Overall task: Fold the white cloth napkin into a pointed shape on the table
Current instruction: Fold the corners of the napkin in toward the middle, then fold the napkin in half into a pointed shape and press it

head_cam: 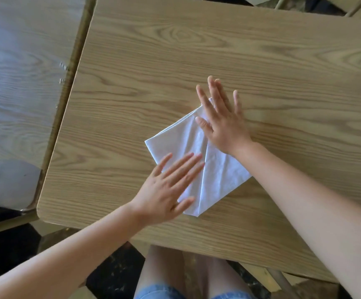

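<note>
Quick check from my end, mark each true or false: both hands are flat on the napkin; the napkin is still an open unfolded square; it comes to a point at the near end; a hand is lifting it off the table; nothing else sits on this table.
1. Both hands lie flat on the napkin. True: the left hand and the right hand press on the white napkin with fingers spread.
2. The napkin is an unfolded square. False: it is folded, with flaps meeting along a centre crease.
3. It comes to a point at the near end. True.
4. A hand is lifting it. False: it lies on the table.
5. Nothing else sits on this table. True.
</note>
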